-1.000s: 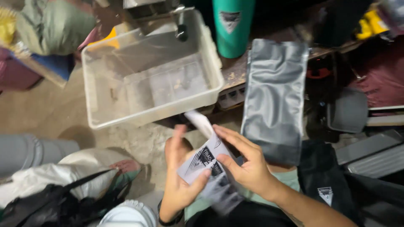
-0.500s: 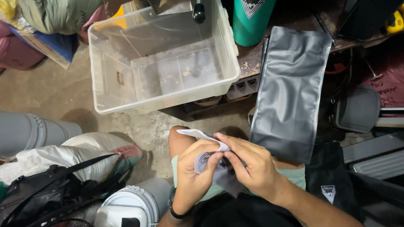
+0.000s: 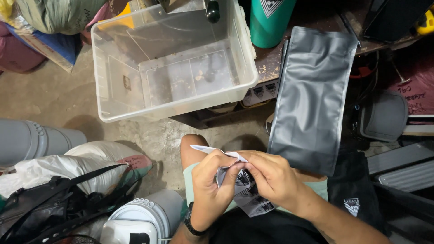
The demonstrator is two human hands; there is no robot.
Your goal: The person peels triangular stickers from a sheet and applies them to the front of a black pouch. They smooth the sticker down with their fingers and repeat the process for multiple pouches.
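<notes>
Hands [image 3: 239, 180] lowered to lap, white black-printed label sheet [image 3: 246, 196], curled

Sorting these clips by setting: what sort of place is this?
Likely a cluttered storeroom or home packing spot: bare concrete floor, a clear plastic bin, a grey pouch, and stuffed sacks crowded around.

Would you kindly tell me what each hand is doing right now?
Left hand: closed, pinching the sticker sheet.
Right hand: closed, fingers pinching the same sheet.
</notes>
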